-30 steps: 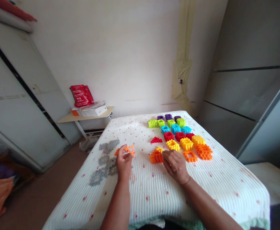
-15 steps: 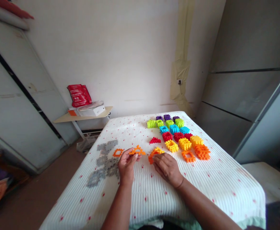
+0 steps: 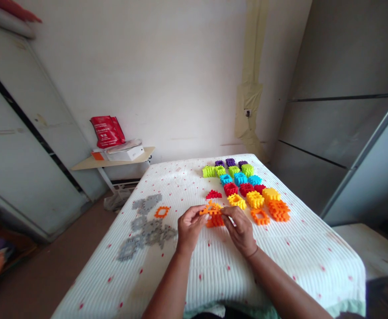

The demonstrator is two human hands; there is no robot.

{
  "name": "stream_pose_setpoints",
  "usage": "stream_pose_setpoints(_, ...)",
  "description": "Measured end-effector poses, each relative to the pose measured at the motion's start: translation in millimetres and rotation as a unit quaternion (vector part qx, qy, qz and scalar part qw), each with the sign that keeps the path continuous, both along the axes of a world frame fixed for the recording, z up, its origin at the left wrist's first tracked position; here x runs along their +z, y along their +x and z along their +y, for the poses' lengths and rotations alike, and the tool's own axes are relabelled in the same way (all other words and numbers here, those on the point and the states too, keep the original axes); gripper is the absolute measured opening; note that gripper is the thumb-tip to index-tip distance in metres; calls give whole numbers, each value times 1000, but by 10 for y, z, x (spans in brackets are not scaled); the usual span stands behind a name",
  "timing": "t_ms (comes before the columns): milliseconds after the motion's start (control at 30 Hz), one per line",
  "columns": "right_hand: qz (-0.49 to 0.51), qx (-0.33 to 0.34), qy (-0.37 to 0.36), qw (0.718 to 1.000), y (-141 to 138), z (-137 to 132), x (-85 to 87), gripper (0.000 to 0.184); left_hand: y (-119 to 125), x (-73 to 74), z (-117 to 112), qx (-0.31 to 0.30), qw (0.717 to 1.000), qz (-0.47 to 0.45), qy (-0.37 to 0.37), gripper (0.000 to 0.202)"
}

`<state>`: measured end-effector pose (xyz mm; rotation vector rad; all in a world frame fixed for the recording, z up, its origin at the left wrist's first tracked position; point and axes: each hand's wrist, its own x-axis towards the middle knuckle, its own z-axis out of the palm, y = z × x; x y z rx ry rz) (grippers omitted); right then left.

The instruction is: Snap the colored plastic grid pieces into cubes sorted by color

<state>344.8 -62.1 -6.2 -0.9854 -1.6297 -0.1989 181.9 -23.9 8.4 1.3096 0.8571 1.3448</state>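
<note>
My left hand (image 3: 190,228) pinches the left end of an orange triangular interlocking piece (image 3: 210,207) with an open middle and notched edges. My right hand (image 3: 242,232) has its fingertips closed at the piece's right end. Just beneath it, an orange stack (image 3: 215,221) of notched pieces rests on the cloth, partly hidden by the held piece and the fingers. A red triangular stack (image 3: 213,194) lies a little beyond the hands. To the left, a single orange square frame (image 3: 162,212) lies flat near the grey notched pieces (image 3: 143,230).
Rows of stacked pieces in yellow (image 3: 255,199), orange (image 3: 278,210), dark red (image 3: 246,189), blue (image 3: 240,179), green (image 3: 209,171) and purple (image 3: 230,162) cover the right side of the quilted cloth (image 3: 200,274). A small side table (image 3: 84,164) stands behind, left.
My left hand has carried the orange triangular piece right, over the orange stack. My right hand has moved from that stack to the piece's right end.
</note>
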Motion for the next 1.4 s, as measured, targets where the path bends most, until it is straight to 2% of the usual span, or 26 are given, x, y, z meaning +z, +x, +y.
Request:
stream_pose_setpoints(167,28,1,-15,999,53,24,2,13,-47,7,83,37,987,92,123,23)
stream_pose_setpoints(233,22,5,-18,1000,45,23,11,13,-36,10,80,50,984,101,140,21)
stream_pose_setpoints(400,18,-14,8,1000,35,10,29,16,17,5,41,67,992,43,94,25)
stream_pose_setpoints(533,19,-11,9,1000,47,11,17,16,44,-28,45,55,997,16,61,28)
stream_pose_setpoints(667,24,8,-1,1000,52,14,12,13,52,-42,41,34,999,23,36,29)
stream_pose_setpoints(767,36,6,-5,999,66,28,11,12,11,-43,47,19,995,69,75,27)
stream_pose_setpoints(833,38,5,-16,999,80,41,3,10,-32,-48,56,18,982,129,139,24)
stream_pose_setpoints(967,30,-4,-37,999,105,57,-20,8,-91,-57,59,51,937,240,250,24)
stream_pose_setpoints(1067,26,-5,-41,999,111,58,-24,9,-96,-44,50,83,908,280,301,23)
stream_pose_setpoints(1133,25,-4,-39,999,108,56,-22,9,-91,-30,45,94,898,292,316,22)
stream_pose_setpoints(1267,16,1,-37,999,93,53,-21,10,-94,-38,46,101,908,267,305,20)
stream_pose_setpoints(1400,17,3,-34,999,92,43,-22,11,-138,-133,60,96,940,230,231,27)
